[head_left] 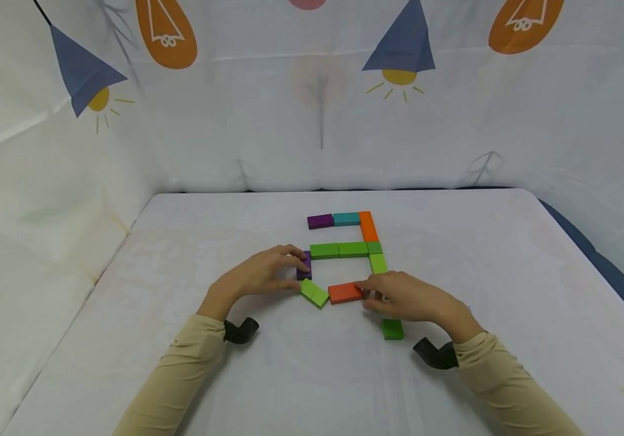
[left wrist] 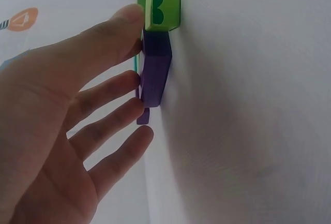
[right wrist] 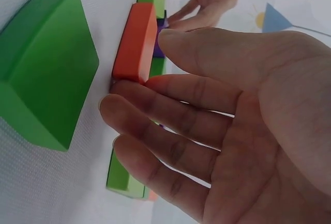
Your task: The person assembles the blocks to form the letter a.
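Observation:
My left hand (head_left: 260, 274) is at the left side of a figure of flat blocks, fingertips against an upright-lying purple block (head_left: 304, 266). Its thumb touches the end of a slanted light green block (head_left: 314, 293); the left wrist view shows fingers loosely spread along the purple block. A red-orange block (head_left: 344, 293) lies just right of the slanted one. Fingertips of my right hand (head_left: 412, 297) touch its right end, and in the right wrist view the thumb stands apart from it. Nearer the front lies a separate green block (head_left: 392, 329), below the right hand.
Behind the hands, a purple block (head_left: 320, 221), a teal block (head_left: 346, 219) and an orange block (head_left: 368, 226) form the top corner. Two light green blocks (head_left: 339, 251) make a middle row, joined by a green block (head_left: 374, 247) and another light green block (head_left: 377, 263). A printed curtain hangs behind the white table (head_left: 181, 242).

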The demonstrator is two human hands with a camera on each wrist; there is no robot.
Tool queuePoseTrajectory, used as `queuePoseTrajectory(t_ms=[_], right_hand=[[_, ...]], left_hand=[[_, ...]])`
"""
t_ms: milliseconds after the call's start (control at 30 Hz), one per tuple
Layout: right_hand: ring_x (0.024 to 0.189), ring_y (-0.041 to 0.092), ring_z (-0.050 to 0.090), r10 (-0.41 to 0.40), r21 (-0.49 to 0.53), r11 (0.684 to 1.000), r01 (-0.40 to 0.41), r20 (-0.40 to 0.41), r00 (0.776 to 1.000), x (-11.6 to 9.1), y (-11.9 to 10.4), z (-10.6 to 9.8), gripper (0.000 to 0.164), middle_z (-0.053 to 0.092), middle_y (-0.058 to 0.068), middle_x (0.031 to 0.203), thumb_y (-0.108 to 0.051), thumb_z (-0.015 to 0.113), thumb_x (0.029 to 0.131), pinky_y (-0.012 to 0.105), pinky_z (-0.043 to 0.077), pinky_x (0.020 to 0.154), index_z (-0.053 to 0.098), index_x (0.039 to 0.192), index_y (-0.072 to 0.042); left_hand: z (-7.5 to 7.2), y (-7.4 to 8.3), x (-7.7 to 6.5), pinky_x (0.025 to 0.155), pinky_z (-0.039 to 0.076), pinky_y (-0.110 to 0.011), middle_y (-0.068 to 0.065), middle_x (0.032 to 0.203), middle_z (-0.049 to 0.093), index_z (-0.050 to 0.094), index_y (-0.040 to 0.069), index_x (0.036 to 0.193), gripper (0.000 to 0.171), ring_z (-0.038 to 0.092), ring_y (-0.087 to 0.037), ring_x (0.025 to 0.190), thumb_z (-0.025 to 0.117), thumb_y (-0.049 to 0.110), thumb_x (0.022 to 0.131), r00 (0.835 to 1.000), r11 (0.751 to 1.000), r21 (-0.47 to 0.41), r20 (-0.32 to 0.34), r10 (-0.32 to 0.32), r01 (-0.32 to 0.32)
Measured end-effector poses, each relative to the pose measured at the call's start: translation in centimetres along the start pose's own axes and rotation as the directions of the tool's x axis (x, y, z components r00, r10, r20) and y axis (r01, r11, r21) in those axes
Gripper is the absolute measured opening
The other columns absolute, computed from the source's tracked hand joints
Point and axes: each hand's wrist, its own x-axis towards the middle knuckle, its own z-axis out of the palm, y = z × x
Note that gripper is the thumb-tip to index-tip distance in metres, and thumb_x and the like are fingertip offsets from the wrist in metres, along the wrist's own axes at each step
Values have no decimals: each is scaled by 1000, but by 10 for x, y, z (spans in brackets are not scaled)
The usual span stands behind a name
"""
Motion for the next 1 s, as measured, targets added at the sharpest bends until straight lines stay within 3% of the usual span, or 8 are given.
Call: queuePoseTrajectory(t_ms=[133,233,433,733,1000], right_hand=[[86,11,52,-4,-4,1000,4,-10,1000,-1,0,-1,42,65,3,118,-26,61,91,32,50,82,58,128,-6],[84,8,53,-21,-11,1000,20,-68,997,0,0,0,35,66,0,114,-24,62,91,27,50,78,63,123,-8],[78,4,55,-90,-33,996,85,-213,973,5,-2,5,25,59,0,110,-20,65,89,20,51,71,64,113,-14],[81,8,55,-122,-86,990,107,-195,973,12,-4,16,32,61,-2,110,-18,67,87,26,53,77,62,119,-14],[88,10,60,-150,-123,985,122,-251,956,14,-2,20,26,62,-4,108,-15,66,88,29,54,81,63,114,-15]], left_hand=[[0,1,0,106,41,-42,-3,136,50,65,19,121,40,47,-22,127,70,35,85,1000,1000,12,-3,-6,6],[0,3,0,105,41,-42,-2,136,50,65,20,121,40,47,-21,127,70,36,84,1000,1000,17,-19,0,0],[1,10,2,99,45,-36,3,126,56,66,22,117,41,47,-14,117,75,36,80,995,995,-46,-44,90,-92],[11,17,9,92,47,-30,7,115,62,68,22,111,31,54,-11,103,75,24,81,984,983,-51,32,177,-176],[12,20,11,87,48,-26,8,108,65,69,21,108,25,54,-10,95,73,22,83,986,987,-22,54,160,-159]])
